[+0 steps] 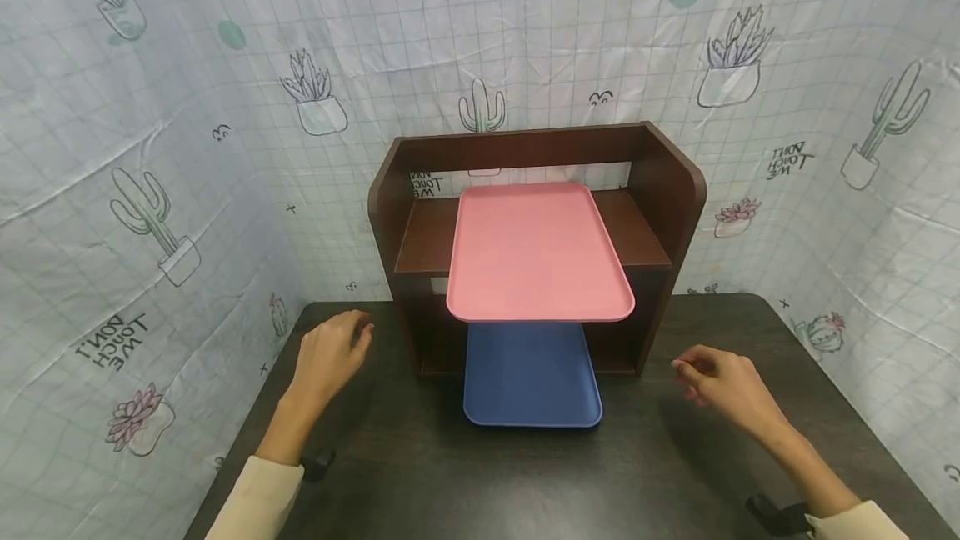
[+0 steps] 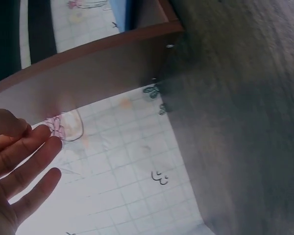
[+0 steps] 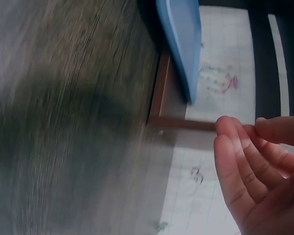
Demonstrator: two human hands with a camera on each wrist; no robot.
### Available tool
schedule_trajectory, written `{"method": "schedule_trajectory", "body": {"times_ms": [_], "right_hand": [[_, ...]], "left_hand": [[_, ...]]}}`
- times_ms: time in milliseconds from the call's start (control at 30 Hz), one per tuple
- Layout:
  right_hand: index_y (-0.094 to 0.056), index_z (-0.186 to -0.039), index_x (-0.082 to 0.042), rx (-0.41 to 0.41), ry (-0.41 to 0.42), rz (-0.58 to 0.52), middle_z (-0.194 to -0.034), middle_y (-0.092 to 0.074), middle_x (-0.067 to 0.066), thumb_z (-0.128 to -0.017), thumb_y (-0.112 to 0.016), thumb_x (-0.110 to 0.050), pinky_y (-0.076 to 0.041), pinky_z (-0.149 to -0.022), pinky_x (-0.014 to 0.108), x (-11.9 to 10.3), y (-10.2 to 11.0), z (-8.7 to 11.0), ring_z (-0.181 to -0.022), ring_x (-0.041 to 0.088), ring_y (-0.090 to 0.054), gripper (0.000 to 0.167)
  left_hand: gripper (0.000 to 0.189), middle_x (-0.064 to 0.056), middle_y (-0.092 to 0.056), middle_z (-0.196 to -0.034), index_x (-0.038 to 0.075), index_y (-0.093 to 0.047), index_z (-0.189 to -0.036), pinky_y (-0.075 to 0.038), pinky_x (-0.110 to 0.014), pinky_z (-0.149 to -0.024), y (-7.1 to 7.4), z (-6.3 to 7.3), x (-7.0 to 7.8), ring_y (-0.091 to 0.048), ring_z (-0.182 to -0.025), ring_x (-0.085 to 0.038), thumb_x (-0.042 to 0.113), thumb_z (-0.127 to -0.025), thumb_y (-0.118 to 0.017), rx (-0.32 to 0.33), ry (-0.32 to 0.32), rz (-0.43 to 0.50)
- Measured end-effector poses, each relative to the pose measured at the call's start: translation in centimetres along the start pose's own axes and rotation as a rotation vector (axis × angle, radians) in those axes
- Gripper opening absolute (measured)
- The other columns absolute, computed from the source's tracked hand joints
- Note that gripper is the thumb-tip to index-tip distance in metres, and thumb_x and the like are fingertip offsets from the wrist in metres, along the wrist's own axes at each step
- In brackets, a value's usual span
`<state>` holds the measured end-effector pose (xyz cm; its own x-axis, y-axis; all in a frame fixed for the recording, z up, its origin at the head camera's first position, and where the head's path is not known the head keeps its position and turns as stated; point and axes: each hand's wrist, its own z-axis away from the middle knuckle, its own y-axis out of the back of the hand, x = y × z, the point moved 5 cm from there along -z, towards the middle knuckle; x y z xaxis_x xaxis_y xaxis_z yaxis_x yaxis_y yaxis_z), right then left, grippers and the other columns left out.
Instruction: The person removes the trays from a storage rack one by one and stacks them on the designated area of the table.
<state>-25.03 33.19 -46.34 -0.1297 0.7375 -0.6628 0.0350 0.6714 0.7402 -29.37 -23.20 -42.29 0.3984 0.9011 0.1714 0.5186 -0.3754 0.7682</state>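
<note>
A pink tray lies on the upper level of a dark brown two-level shelf, its front jutting past the edge. Below it, a blue tray sticks out from the lower level over the table. To the left of the shelf hovers my left hand, holding nothing, its fingers loosely bent in the left wrist view. My right hand is off to the shelf's right, also holding nothing, thumb close to the fingers in the right wrist view. Neither hand touches a tray. The pink tray hides part of the blue one.
Both trays and the shelf stand on a dark wood-grain table. Behind and at both sides hangs a white gridded cloth printed with cacti and potted plants. A dark strap shows at the right wrist.
</note>
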Motion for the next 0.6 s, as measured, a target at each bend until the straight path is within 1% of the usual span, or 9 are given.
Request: {"method": "schedule_trajectory", "body": {"times_ms": [133, 267, 400, 500, 600], "right_hand": [[-0.075, -0.110, -0.004, -0.014, -0.004, -0.057, -0.089, -0.079, 0.004, -0.107, -0.067, -0.023, -0.062, -0.058, 0.029, -1.1, -0.9, 0.3, -0.067, 0.015, -0.074, 0.021], [-0.074, -0.108, -0.003, -0.012, -0.003, -0.096, -0.087, -0.078, 0.006, -0.108, -0.066, -0.024, -0.063, -0.058, 0.031, -2.3, -1.6, 0.5, -0.065, 0.014, -0.073, 0.022], [-0.073, -0.107, -0.002, -0.031, -0.025, -0.151, -0.088, -0.077, 0.011, -0.110, -0.062, -0.026, -0.065, -0.060, 0.032, -3.2, -2.6, 1.0, -0.066, 0.015, -0.073, 0.027], [-0.073, -0.106, -0.001, -0.046, -0.043, -0.201, -0.088, -0.076, 0.013, -0.111, -0.061, -0.027, -0.065, -0.062, 0.032, -3.8, -3.6, 1.4, -0.067, 0.019, -0.074, 0.029], [-0.073, -0.106, 0.001, -0.062, -0.058, -0.257, -0.088, -0.076, 0.015, -0.109, -0.063, -0.022, -0.065, -0.062, 0.030, -4.1, -4.7, 1.8, -0.067, 0.021, -0.075, 0.026]], "left_hand": [[0.004, -0.010, -0.079, -0.087, 0.004, -0.077, -0.097, -0.061, -0.047, -0.057, 0.7, -0.3, 0.5, -0.075, -0.071, -0.029, 0.008, -0.096, -0.076, 0.026, 0.015, 0.015], [0.005, -0.011, -0.079, -0.086, 0.004, -0.077, -0.097, -0.060, -0.048, -0.056, 1.5, -1.0, 1.0, -0.075, -0.070, -0.029, 0.008, -0.096, -0.075, 0.060, 0.035, 0.043], [0.006, -0.013, -0.079, -0.083, 0.002, -0.078, -0.096, -0.061, -0.050, -0.059, 2.3, -1.7, 1.5, -0.075, -0.070, -0.029, 0.007, -0.096, -0.075, 0.102, 0.066, 0.103], [0.007, -0.013, -0.079, -0.082, 0.002, -0.079, -0.097, -0.061, -0.050, -0.061, 2.7, -2.2, 1.9, -0.074, -0.069, -0.028, 0.008, -0.097, -0.074, 0.131, 0.089, 0.141], [0.009, -0.012, -0.079, -0.081, 0.003, -0.079, -0.097, -0.060, -0.051, -0.062, 3.0, -2.7, 2.4, -0.073, -0.068, -0.027, 0.010, -0.098, -0.074, 0.155, 0.106, 0.170]]}}
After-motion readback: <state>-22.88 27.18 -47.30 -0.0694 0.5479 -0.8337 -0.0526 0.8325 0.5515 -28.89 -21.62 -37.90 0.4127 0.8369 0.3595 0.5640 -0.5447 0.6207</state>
